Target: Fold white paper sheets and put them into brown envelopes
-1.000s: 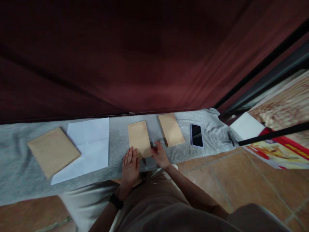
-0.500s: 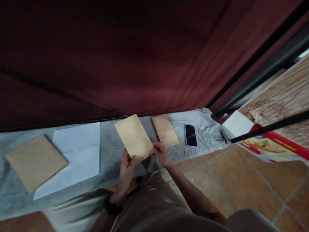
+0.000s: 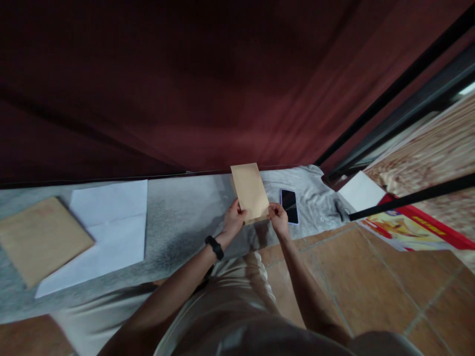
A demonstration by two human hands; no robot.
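Note:
A tan paper envelope is held by its two near corners, over the smaller stack of brown envelopes on the grey cloth. My left hand, with a black band on the wrist, pinches the near left corner. At the near right corner, my right hand grips the edge between thumb and fingers. The stack below is mostly hidden; only a bit of its left side and near edge shows. Just right of my right hand lies a dark-screened phone in a pale purple case.
On the left, another brown envelope stack partly covers a large creased white paper sheet. Grey cloth covers the long surface. A dark red curtain hangs behind. At right are a black bar, a red-and-yellow box and floor tiles.
Both hands have carried the envelope rightward, from beside the small stack to over it. The envelope has turned straighter, and its printed marks no longer show. The view has shifted slightly.

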